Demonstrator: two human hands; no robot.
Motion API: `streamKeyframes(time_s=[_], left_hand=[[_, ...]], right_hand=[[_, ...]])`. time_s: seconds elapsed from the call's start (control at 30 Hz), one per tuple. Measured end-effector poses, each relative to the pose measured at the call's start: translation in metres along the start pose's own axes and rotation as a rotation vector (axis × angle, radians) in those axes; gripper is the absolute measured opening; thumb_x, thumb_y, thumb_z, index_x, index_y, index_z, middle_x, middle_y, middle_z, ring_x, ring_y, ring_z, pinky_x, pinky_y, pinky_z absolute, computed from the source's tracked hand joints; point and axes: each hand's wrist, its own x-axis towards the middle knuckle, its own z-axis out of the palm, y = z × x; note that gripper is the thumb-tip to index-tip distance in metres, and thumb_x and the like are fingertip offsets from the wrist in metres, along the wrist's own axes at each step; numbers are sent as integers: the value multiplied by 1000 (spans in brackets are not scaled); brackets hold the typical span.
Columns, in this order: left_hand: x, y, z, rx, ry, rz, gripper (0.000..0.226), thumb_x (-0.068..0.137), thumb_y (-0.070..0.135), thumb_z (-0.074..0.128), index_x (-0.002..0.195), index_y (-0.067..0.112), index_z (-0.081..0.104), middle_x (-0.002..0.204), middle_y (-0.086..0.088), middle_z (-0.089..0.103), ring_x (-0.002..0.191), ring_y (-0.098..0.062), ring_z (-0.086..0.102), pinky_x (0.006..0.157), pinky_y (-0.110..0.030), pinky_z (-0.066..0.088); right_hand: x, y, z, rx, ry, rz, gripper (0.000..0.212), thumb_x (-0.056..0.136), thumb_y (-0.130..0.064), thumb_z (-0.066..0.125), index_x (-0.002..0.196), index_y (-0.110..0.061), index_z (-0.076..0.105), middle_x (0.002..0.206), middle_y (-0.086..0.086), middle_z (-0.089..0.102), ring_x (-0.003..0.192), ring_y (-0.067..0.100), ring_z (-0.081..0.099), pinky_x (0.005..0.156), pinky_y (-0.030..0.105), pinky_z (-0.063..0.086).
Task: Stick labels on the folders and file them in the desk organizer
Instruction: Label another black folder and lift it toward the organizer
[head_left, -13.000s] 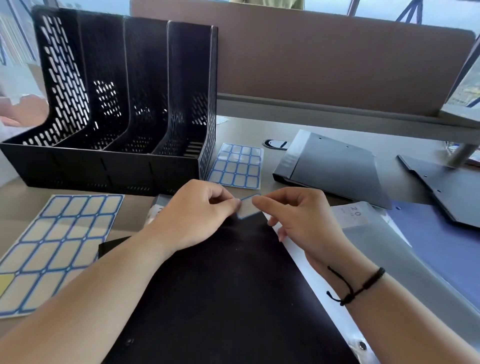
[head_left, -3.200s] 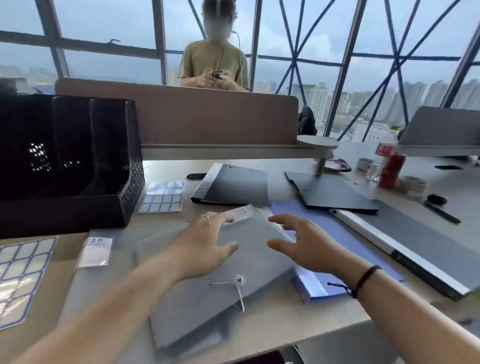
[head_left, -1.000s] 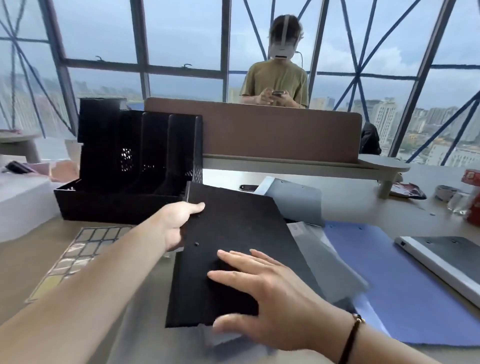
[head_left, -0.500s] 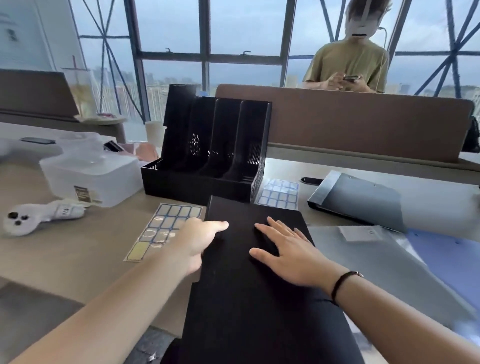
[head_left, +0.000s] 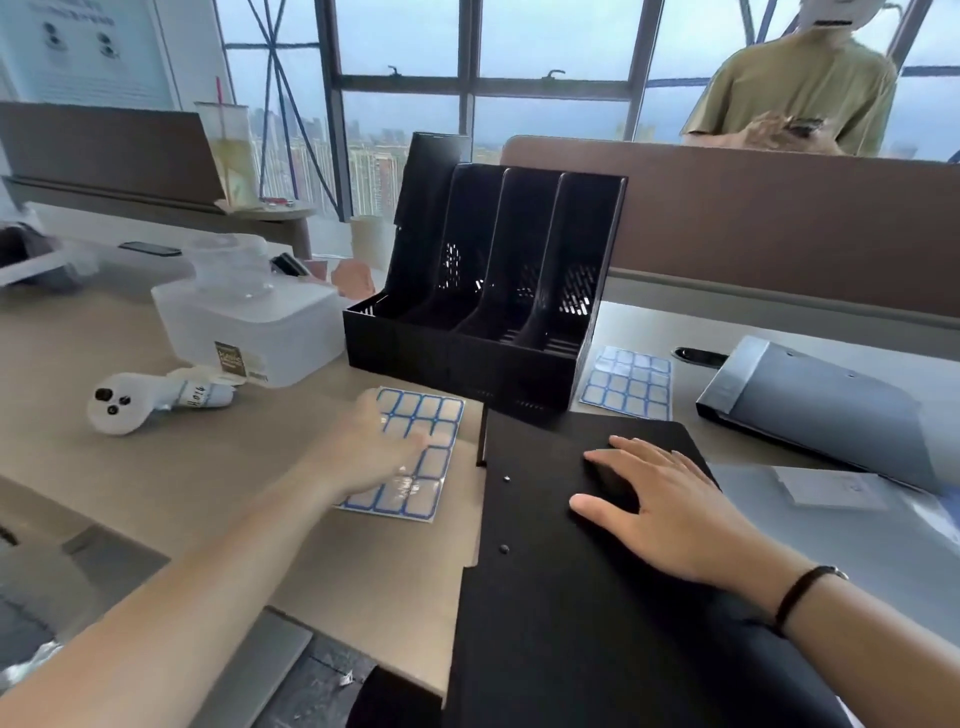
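Folder (head_left: 597, 597), black, thin, stiff-looking and probably slippery, lies flat on the table (head_left: 156, 467) at six o'clock from the organizer (head_left: 488, 312), pinned by the flat, released right hand (head_left: 670, 509), while the blurred left hand (head_left: 374, 447) (grip unclear) hovers over the label sheet (head_left: 415, 457); best pinched at an edge.

Right hand (head_left: 670, 506) flat on black folder (head_left: 571, 597), lower right of frame. Left hand (head_left: 374, 447), blurred, over label sheet (head_left: 415, 452) at centre, fingers extended. Black desk organizer (head_left: 493, 312) upper centre on bench (head_left: 156, 467); second label sheet (head_left: 626, 384) just right of it.
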Motion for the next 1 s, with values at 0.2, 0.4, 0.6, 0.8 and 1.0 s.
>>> streamKeyframes(time_s=[0.2,0.4,0.6,0.8,1.0], left_hand=[[13,-18,-8,41,2,-18,86,91,50,63,155,13,20,155,-3,40,139,-24,43,103,-31,36],[10,-29,-7,-209,91,-59,57,94,36,63,144,19,41,137,0,53,125,-22,53,96,-29,38],[10,-42,-21,-991,131,-276,19,85,19,70,104,16,66,99,-6,76,84,-12,71,67,-25,55],[8,-52,-37,-1071,111,-312,9,85,3,70,85,10,64,98,-17,71,80,-24,70,75,-37,57],[-3,-56,-28,-867,-169,-196,20,91,-5,60,107,1,71,101,-18,77,82,-25,74,72,-34,61]], right_hand=[[21,-58,-8,28,106,-242,63,88,-70,50,143,-39,45,155,-15,39,148,9,25,123,38,19],[45,-128,16,-181,-47,-430,49,90,-63,49,126,-33,63,130,-7,61,138,13,38,123,45,8],[60,-139,29,-216,-168,-397,47,93,-63,44,125,-32,59,120,-11,63,120,16,54,121,47,14],[58,-139,29,-187,-175,-391,49,95,-61,43,136,-36,52,130,-15,57,132,11,45,124,49,7],[57,-134,34,-53,-133,-368,60,90,-66,49,142,-37,45,144,-18,50,138,7,39,124,45,2]])
